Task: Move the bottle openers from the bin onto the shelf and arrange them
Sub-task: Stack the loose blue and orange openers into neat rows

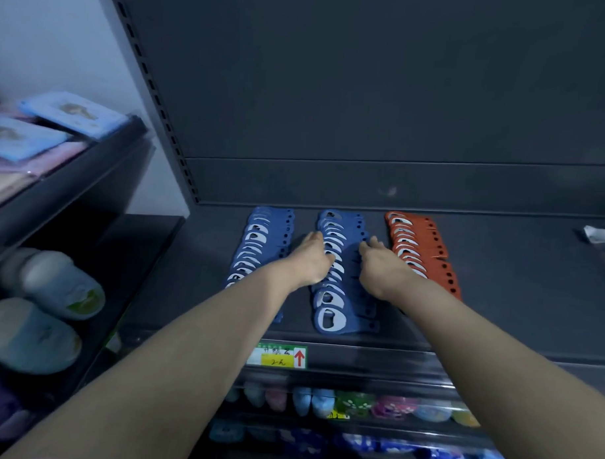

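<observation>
Blue opener row (341, 299) on shelf (498, 270) lies between left hand (312, 260) and right hand (378, 266); both touch its sides, fingers straight, gripping nothing. Orange row (427, 240) beyond right hand.

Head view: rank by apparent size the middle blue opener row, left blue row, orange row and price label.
1. middle blue opener row, longest visible.
2. left blue row, close to it; partly hidden, so unsure.
3. orange row, looks shorter; near end hidden.
4. price label, clearly smallest.
</observation>
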Demonstrator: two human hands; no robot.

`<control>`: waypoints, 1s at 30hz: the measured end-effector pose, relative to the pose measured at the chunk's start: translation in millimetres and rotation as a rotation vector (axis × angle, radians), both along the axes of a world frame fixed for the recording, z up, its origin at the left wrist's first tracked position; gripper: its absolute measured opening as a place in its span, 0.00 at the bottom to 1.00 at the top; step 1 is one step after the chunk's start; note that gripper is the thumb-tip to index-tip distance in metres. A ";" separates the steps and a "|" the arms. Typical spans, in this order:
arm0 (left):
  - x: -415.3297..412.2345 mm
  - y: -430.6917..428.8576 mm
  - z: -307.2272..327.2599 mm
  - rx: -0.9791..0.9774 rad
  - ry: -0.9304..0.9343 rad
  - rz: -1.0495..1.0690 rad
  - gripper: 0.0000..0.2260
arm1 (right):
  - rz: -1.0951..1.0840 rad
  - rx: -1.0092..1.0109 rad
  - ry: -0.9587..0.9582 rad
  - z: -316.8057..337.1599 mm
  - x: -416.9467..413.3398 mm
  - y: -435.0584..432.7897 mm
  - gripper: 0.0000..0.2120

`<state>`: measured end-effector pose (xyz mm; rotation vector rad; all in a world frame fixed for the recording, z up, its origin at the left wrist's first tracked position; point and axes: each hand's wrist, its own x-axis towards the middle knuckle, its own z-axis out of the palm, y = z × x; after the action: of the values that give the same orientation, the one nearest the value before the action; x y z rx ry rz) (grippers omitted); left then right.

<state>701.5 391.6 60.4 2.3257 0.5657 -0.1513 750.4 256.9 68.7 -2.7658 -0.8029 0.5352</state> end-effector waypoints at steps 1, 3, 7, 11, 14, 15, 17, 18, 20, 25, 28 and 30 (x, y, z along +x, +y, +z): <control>1.9 -2.2 -2.6 0.000 0.004 0.007 0.19 | 0.005 0.000 0.003 0.1 -0.4 0.5 0.27; 1.7 -5.1 -5.6 -0.016 0.002 0.004 0.17 | 0.018 -0.004 -0.013 -0.5 -1.8 -0.2 0.27; -6.9 -6.9 -4.5 -0.039 0.003 -0.028 0.18 | 0.069 0.024 -0.070 -0.8 -7.2 -8.5 0.24; -21.5 -3.2 2.5 0.092 -0.052 -0.063 0.25 | 0.070 0.090 -0.244 1.0 -5.9 -28.5 0.23; -33.7 -1.2 4.0 0.242 -0.132 -0.109 0.19 | 0.122 0.064 -0.403 1.4 -12.0 -46.5 0.21; -36.7 -1.4 4.3 0.285 -0.141 -0.116 0.18 | 0.139 0.053 -0.426 0.5 -16.1 -51.9 0.22; -39.1 -1.4 2.1 0.345 -0.124 -0.108 0.17 | 0.159 0.042 -0.444 -4.7 -25.0 -60.1 0.24; -39.3 -1.7 1.0 0.361 -0.113 -0.107 0.17 | 0.174 0.041 -0.443 -8.0 -28.7 -62.1 0.24; -39.4 -3.9 0.5 0.373 -0.107 -0.132 0.18 | 0.205 0.052 -0.425 -14.4 -33.4 -63.3 0.24; -34.0 -12.8 -2.6 0.391 -0.079 -0.206 0.19 | 0.185 0.011 -0.349 -13.0 -32.3 -54.3 0.29; -32.3 -15.9 -5.7 0.368 -0.087 -0.165 0.18 | 0.194 -0.015 -0.338 -10.3 -31.4 -51.9 0.28; -33.8 -17.5 -7.0 0.356 -0.078 -0.161 0.18 | 0.199 -0.021 -0.361 -9.1 -33.9 -53.1 0.27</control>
<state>667.7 374.1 53.4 2.7105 0.3896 -0.0354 716.5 203.8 59.6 -2.8586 -1.1637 0.0700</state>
